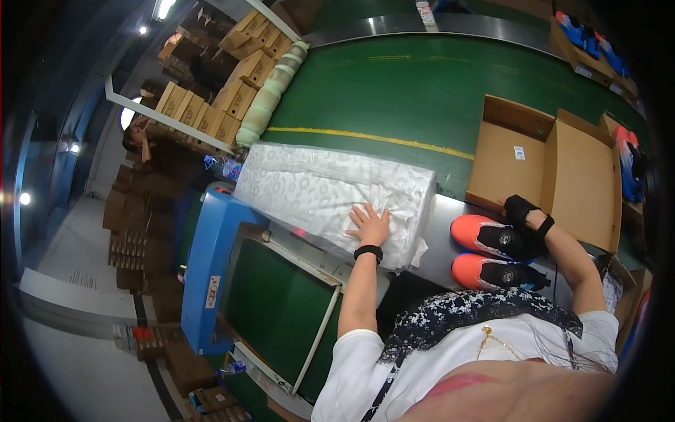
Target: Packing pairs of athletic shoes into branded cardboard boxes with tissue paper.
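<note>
we could crease the paper [302, 179] if our left grip [371, 227], spread flat on it, drags too hard; whether our right grip [522, 210] is closed, we cannot tell.

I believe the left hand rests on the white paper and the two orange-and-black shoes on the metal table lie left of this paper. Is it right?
Not quite: the head view shows the two orange-and-black shoes on the metal table right of the white paper. The left hand does rest on it.
</note>
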